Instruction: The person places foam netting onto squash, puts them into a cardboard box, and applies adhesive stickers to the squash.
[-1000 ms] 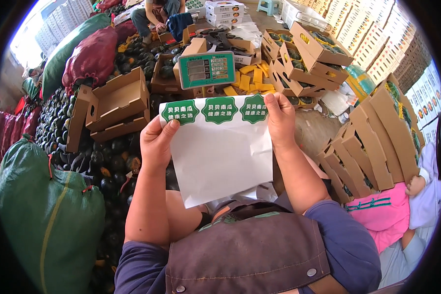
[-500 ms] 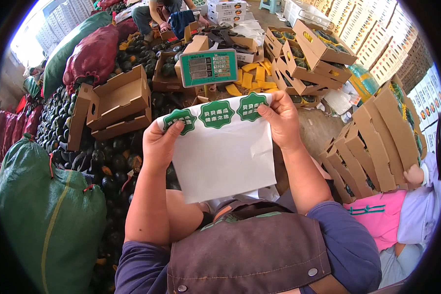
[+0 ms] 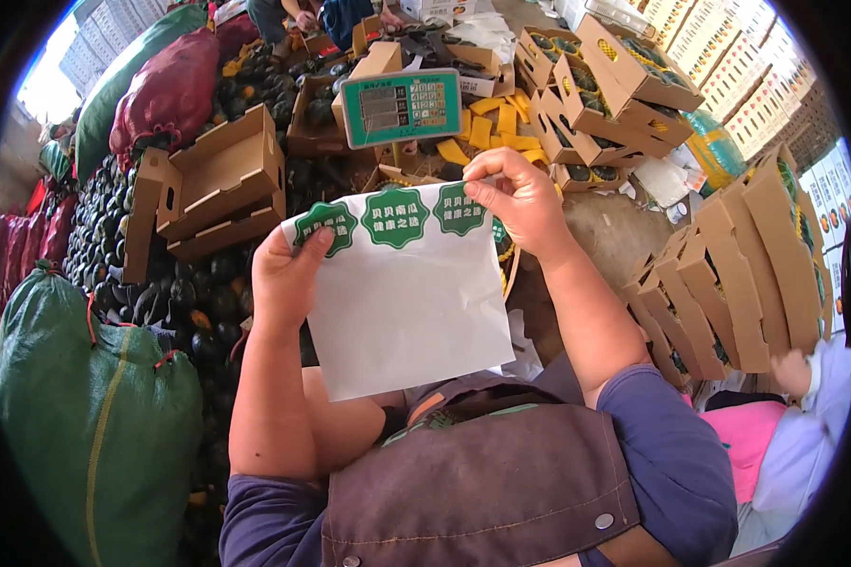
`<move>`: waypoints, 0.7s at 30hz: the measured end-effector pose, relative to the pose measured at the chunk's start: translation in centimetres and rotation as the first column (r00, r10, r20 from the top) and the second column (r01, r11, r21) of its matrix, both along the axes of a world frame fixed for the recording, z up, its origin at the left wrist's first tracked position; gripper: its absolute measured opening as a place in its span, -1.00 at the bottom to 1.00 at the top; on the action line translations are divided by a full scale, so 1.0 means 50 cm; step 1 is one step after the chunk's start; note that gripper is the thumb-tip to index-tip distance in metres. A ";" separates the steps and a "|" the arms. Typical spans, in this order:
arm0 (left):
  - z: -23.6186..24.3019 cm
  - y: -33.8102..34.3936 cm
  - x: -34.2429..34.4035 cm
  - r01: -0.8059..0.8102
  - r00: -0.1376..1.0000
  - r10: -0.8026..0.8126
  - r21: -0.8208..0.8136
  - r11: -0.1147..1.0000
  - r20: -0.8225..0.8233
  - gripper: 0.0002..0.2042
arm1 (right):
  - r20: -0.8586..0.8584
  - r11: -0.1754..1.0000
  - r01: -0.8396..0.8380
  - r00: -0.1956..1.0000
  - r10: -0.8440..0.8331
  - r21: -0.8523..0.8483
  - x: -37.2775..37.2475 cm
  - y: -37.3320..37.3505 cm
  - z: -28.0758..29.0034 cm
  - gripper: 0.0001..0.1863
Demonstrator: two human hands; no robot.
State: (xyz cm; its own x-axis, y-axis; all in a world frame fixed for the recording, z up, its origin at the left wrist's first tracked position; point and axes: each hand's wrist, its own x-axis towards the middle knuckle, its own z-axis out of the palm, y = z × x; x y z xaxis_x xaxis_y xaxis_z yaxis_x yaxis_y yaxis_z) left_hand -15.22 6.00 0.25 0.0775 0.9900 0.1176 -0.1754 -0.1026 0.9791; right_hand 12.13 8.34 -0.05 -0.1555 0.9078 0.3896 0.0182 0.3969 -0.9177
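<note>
My left hand (image 3: 284, 279) grips the left edge of a white backing sheet (image 3: 408, 317), its thumb over a green scalloped sticker (image 3: 329, 219). Two more such stickers sit along the sheet's top, a middle one (image 3: 395, 215) and a right one (image 3: 459, 213). My right hand (image 3: 515, 203) pinches the top right corner, thumb and fingertips at the right sticker. Just beyond the sheet stands a teal scale display (image 3: 402, 107) on a post.
Dark green squashes (image 3: 99, 227) lie at left, with green (image 3: 95, 425) and red (image 3: 161, 94) sacks. Cardboard boxes (image 3: 213, 189) surround me; filled ones (image 3: 766, 265) are stacked right. Yellow nets (image 3: 482, 128) lie ahead. People work at the back (image 3: 303, 19) and lower right (image 3: 818, 397).
My left hand has shifted left. My right hand has lifted and moved left along the sheet's top edge, its fingers more bent. The person at lower right has moved a hand.
</note>
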 end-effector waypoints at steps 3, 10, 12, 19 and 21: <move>-0.015 0.020 -0.023 -0.089 0.989 0.073 -0.128 0.988 -0.126 -0.86 | -0.242 0.992 -0.046 0.967 0.073 0.114 -0.027 0.016 -0.028 -0.86; -0.055 0.052 -0.183 -0.435 0.873 0.430 0.032 0.900 -0.231 -0.86 | 0.056 0.839 0.305 0.948 -0.315 -0.451 0.061 0.210 -0.319 -0.88; -0.059 0.053 -0.185 -0.428 0.875 0.416 0.003 0.904 -0.247 -0.85 | 0.262 0.826 0.338 0.935 -0.240 -0.450 0.049 0.233 -0.416 -0.87; -0.054 0.054 -0.147 -0.423 0.879 0.380 -0.101 0.901 -0.289 -0.82 | 0.779 0.786 0.615 0.523 -0.344 -0.065 -0.028 0.241 -0.502 -0.86; -0.053 0.048 -0.146 -0.416 0.877 0.369 -0.104 0.903 -0.306 -0.82 | 0.814 0.794 0.597 0.401 -0.420 0.116 -0.039 0.232 -0.490 -0.72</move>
